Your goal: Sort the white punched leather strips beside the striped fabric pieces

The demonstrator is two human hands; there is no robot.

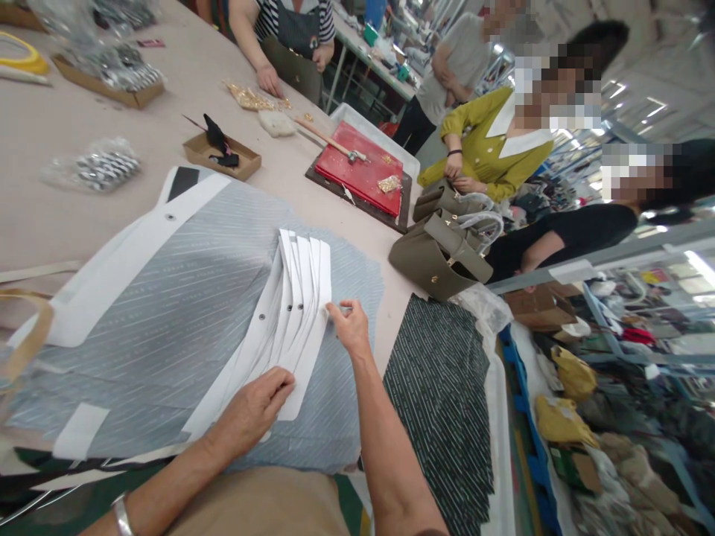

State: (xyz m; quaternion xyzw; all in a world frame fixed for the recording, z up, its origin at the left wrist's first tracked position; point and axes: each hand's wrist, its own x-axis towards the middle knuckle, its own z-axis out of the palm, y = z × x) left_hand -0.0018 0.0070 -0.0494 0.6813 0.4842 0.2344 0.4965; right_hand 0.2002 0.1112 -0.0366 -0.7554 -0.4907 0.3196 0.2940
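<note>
A fanned row of white strips [304, 327], several with a dark round snap, lies on a grey-blue sheet with slanted pale lines [184, 320]. My right hand [350, 324] pinches the right edge of the top strip between thumb and fingertips. Lower down, my left hand [257, 406] lies over the strips near their bottom end, its fingers curled together at the edge of the rightmost strip. What sits under those fingertips is hidden. Another long white strip with a snap [134, 253] rests on the left part of the sheet.
Olive handbags [441, 253] stand at the table's right edge, beside dark striped sheets [441, 402]. Farther back are a red board [363, 164] with a hammer [335, 145] on it and a small cardboard tray [222, 156]. A tape roll [27, 327] is at left. Several people stand around the table.
</note>
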